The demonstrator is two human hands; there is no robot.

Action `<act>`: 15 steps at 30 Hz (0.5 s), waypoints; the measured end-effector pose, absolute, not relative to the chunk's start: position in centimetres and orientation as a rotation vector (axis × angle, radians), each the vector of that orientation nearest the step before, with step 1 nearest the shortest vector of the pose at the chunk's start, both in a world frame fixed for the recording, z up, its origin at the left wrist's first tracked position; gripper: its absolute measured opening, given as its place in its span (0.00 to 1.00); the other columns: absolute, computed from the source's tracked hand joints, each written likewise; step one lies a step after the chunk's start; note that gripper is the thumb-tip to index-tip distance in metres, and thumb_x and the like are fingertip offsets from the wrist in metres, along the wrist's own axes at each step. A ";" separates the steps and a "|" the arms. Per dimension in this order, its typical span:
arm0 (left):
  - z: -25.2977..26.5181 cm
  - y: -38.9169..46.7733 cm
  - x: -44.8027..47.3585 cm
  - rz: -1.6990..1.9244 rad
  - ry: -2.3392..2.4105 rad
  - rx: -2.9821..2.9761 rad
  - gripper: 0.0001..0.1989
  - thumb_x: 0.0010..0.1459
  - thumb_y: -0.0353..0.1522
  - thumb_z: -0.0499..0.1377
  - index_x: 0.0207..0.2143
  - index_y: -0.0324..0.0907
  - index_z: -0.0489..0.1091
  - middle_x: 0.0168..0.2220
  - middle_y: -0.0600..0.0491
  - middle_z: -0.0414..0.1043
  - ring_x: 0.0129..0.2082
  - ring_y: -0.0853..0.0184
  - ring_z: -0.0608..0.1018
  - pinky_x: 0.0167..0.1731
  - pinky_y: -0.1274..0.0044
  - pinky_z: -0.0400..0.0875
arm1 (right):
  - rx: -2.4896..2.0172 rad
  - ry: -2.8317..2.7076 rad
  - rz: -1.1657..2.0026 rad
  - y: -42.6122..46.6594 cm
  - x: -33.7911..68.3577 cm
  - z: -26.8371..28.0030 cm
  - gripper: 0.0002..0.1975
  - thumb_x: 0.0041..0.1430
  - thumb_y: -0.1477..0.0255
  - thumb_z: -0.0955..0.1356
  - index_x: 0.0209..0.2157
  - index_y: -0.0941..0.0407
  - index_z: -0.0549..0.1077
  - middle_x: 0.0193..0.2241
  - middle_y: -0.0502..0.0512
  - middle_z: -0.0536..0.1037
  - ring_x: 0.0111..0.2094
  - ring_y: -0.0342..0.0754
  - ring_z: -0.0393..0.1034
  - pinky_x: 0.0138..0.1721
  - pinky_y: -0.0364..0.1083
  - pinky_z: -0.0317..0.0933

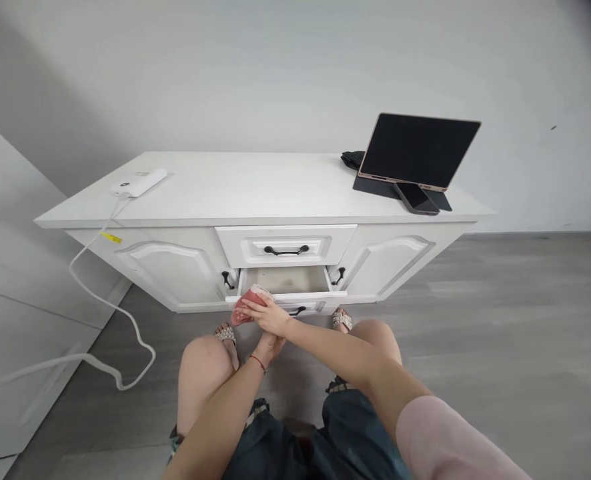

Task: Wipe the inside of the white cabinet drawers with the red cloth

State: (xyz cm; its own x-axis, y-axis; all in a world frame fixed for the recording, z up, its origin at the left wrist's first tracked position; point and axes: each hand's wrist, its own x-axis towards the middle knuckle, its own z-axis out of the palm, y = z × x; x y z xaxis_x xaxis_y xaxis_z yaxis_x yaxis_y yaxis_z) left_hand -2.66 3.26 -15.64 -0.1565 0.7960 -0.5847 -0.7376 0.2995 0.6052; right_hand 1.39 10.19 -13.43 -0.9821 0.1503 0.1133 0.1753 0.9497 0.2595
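**Pink cloth held at the open lower drawer**

The right hand (270, 315) lies over a pink cloth (249, 305), its fingers (252, 308) stretched forward, close together and pressed onto the fabric. The cloth sits at the front edge of the open lower drawer (285, 280), just ahead of the fingertips, bunched up and partly draped over the drawer front.

The left hand (270, 345) is directly beneath the right wrist, mostly hidden by it; whether its fingers are spread or curled cannot be told. A red string bracelet (258, 362) circles that wrist.

Above the fingers, the upper drawer (285, 245) is closed, with 1 black handle (286, 251). The drawers belong to a white cabinet (255, 193). Far to the upper right of the fingers, on the cabinet top, a dark tablet (418, 150) stands propped, with a phone (415, 198) lying in front of it. Far to the upper left, a white charger block (139, 182) rests on the top, and its cable (110, 313) trails down to the floor.
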 end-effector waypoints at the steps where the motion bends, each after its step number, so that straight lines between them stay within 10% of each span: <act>1: -15.8 3.3 -2.7 1.321 1.094 0.058 0.14 0.50 0.18 0.54 0.33 0.45 0.69 0.41 0.48 0.77 0.50 0.58 0.75 0.38 0.72 0.72 | -0.263 -3.012 -0.369 10.4 2.6 -13.4 0.20 0.62 0.78 0.62 0.53 0.54 0.74 0.70 0.48 0.48 0.71 0.57 0.31 0.66 0.67 0.41; 8: -16.4 3.2 -3.0 1.259 1.062 0.010 0.27 0.37 0.11 0.49 0.35 0.46 0.65 0.50 0.54 0.73 0.45 0.66 0.79 0.37 0.78 0.70 | -0.745 -2.840 0.206 10.0 12.9 -12.9 0.21 0.60 0.82 0.62 0.51 0.51 0.75 0.62 0.55 0.67 0.65 0.57 0.53 0.66 0.68 0.40; 15: -15.6 3.4 -3.1 1.241 1.091 0.000 0.24 0.39 0.12 0.51 0.35 0.46 0.63 0.44 0.56 0.72 0.38 0.71 0.80 0.40 0.77 0.70 | -1.306 -2.620 0.071 8.2 18.1 -12.6 0.19 0.62 0.76 0.64 0.52 0.50 0.75 0.59 0.60 0.68 0.60 0.61 0.55 0.61 0.66 0.46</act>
State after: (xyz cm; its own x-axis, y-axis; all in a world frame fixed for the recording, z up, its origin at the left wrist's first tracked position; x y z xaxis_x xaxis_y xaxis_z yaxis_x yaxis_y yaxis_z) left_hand -3.06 3.41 -15.63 -0.0814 0.7483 -0.6584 -0.7486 0.3902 0.5360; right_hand 18.08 8.24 -12.63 -0.5843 0.7940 0.1677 0.7838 0.6057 -0.1370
